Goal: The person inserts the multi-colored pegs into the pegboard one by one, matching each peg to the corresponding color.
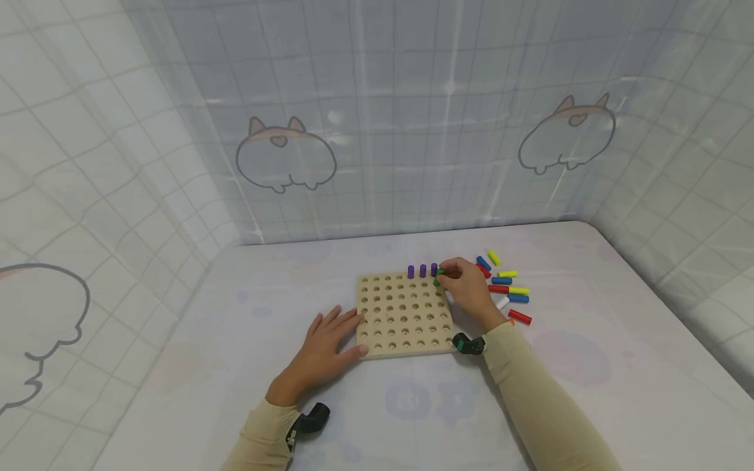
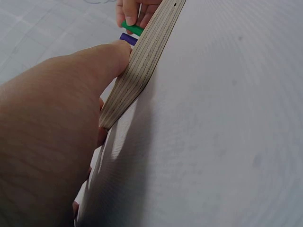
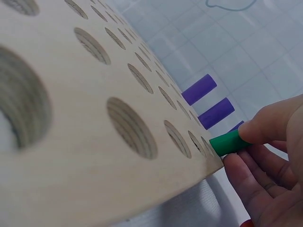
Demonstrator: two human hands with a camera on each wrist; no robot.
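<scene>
A small green wooden peg (image 1: 438,277) is pinched by the fingertips of the right hand (image 1: 468,288) at the far right corner of the square wooden board with round holes (image 1: 403,314), near the middle of the head view. 3 purple pegs (image 1: 422,270) are stood in the board's back row, just beside it. The left hand (image 1: 324,347) is laid flat, fingers straight, against the board's left edge. Loose coloured pegs (image 1: 506,288) are scattered at the right.

No readable text, label, brand, number or sign is seen on any object in any of the views.
</scene>
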